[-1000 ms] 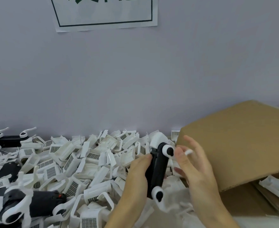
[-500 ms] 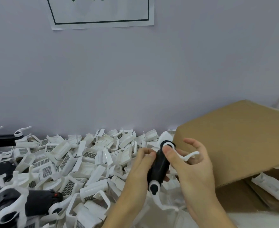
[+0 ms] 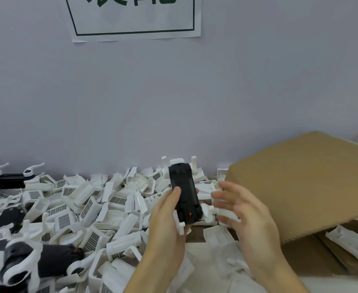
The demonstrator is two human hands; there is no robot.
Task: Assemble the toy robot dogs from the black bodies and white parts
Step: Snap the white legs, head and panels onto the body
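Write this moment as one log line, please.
left hand: grips black body with white legs | right hand: open beside it, blurred | white parts pile: left | cardboard box: right

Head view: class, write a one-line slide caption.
Left hand grips a black toy dog body with white legs above a pile of white parts; right hand open beside it.

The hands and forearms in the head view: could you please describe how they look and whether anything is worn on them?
Both the left hand and the right hand are bare: no gloves, rings, watch or wristband show. The forearms are uncovered down to the bottom edge of the picture, with no sleeve in view. The nails look short and unpainted, though the right hand's fingers are blurred.
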